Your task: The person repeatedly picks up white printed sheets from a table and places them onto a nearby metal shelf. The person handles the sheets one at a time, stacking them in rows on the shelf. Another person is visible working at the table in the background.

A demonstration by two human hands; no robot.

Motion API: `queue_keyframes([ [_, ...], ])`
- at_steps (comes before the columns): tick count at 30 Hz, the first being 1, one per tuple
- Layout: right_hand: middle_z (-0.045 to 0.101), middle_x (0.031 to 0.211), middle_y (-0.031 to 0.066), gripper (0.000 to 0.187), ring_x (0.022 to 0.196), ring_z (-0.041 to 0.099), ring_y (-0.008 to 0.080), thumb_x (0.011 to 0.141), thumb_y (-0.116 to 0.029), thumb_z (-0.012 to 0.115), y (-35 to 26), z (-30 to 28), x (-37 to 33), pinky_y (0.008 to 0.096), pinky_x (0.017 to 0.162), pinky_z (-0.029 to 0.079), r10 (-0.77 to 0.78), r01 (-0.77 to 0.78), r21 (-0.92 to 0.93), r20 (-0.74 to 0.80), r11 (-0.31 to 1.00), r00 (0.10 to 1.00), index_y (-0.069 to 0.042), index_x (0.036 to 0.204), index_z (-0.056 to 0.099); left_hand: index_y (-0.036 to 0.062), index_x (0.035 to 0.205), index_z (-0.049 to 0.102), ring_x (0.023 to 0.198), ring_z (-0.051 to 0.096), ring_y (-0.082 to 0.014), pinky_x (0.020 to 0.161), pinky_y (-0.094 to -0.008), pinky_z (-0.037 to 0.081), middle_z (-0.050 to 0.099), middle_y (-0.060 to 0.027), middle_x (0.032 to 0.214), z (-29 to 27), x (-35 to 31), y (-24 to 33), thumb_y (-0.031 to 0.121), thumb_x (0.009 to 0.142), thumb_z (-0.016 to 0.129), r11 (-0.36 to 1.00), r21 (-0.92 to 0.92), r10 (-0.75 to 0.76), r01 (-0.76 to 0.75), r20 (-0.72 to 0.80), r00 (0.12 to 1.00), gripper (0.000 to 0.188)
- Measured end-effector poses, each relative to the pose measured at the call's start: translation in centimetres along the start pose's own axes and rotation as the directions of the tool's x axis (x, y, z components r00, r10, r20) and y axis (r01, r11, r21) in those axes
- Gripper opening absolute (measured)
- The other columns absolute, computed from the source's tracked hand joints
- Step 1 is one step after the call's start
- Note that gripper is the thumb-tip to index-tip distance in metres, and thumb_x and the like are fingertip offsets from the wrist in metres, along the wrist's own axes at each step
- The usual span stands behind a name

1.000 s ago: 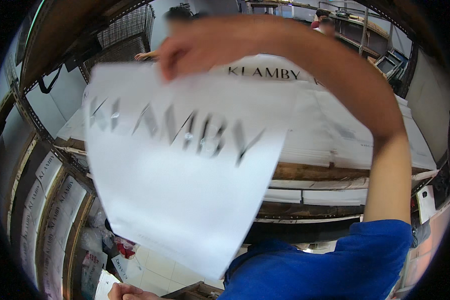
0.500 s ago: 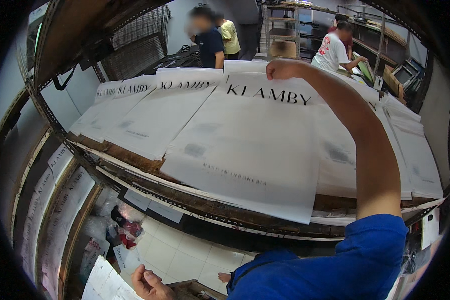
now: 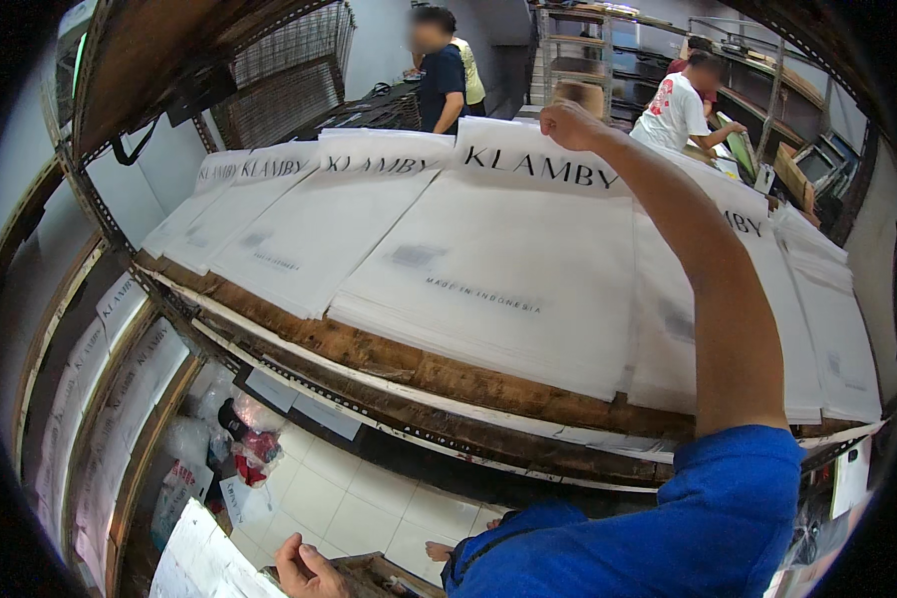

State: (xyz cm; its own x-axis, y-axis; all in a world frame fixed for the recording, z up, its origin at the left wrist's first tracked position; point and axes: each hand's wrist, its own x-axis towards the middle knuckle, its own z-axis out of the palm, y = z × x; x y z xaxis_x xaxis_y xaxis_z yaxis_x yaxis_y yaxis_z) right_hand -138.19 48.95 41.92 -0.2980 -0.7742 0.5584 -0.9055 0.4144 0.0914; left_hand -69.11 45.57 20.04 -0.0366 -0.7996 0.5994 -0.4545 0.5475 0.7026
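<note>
A frosted white plastic bag [image 3: 508, 249] with dark print lies on a stack of similar bags on the shelf in front of me. My right hand [image 3: 573, 128] reaches across it, its fingers closed on the far edge. To the left rest more white bags [image 3: 299, 229] in overlapping stacks, and others [image 3: 817, 309] lie to the right, partly behind my forearm. My left hand [image 3: 311, 570] is low at the bottom edge, fingers loosely curled in, with nothing seen in them. Close to it is a white sheet or board [image 3: 209, 558].
The brown wooden shelf [image 3: 448, 364] has a metal frame. Lower racks with printed sheets [image 3: 120, 429] stand at the left. Plastic wrapping [image 3: 194, 439] lies on the tiled floor [image 3: 369, 498]. Beyond the shelf are several people, among them one in a dark shirt [image 3: 441, 85] and one in white [image 3: 673, 110].
The bag under my right hand has moved away from me; its near edge, which overhung the shelf, now rests on the stack. My left hand stays low, slightly shifted.
</note>
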Motion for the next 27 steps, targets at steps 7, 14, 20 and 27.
queue_keyframes([
  [7,0.06,0.096,0.0058,0.018,0.088,0.057,0.0164,0.093,-0.019,0.052,-4.5,-18.3,-5.0,0.0365,0.079,0.048,-0.168,0.14,0.11,0.31,0.984,0.936,-0.005,0.101,0.059,-0.0012,0.103,0.064,0.068,0.056,-0.019,0.064,-0.0304,0.047,0.062,-0.0106,0.078,0.2,0.3,1.0,0.012,0.09,0.057,0.995,0.09,-0.047,0.04,0.075,0.996,0.02],
  [14,0.06,0.113,0.0087,0.026,0.104,0.058,0.0211,0.094,-0.019,0.051,-4.9,-26.7,-11.7,0.0364,0.094,0.047,0.083,-0.083,-0.052,-0.012,0.995,0.996,-0.008,0.117,0.056,-0.0026,0.104,0.064,0.087,0.063,-0.0281,0.08,-0.0359,0.049,0.066,-0.0176,0.094,1.5,0.8,2.7,0.013,0.089,0.058,0.999,0.007,-0.042,0.041,0.154,0.987,0.022],
  [20,0.057,0.124,0.012,0.032,0.111,0.057,0.0233,0.094,-0.016,0.051,-1.6,-26.9,-12.2,0.0372,0.097,0.046,0.016,-0.025,-0.114,-0.074,0.993,0.997,-0.007,0.124,0.054,-0.0028,0.102,0.064,0.085,0.063,-0.0282,0.079,-0.0352,0.049,0.066,-0.0176,0.093,-0.1,0.1,2.6,0.012,0.089,0.058,0.997,0.065,-0.038,0.028,0.168,0.985,0.021],
  [27,0.053,0.131,0.0112,0.038,0.113,0.055,0.0262,0.092,-0.016,0.052,-0.9,-24.0,-8.3,0.0375,0.099,0.043,0.098,-0.098,0.017,-0.019,0.995,0.995,-0.007,0.128,0.052,-0.0033,0.102,0.064,0.085,0.062,-0.0285,0.078,-0.035,0.048,0.066,-0.0172,0.093,-2.3,-1.3,2.4,0.012,0.09,0.058,0.987,0.066,-0.152,0.145,0.114,0.982,0.021],
])
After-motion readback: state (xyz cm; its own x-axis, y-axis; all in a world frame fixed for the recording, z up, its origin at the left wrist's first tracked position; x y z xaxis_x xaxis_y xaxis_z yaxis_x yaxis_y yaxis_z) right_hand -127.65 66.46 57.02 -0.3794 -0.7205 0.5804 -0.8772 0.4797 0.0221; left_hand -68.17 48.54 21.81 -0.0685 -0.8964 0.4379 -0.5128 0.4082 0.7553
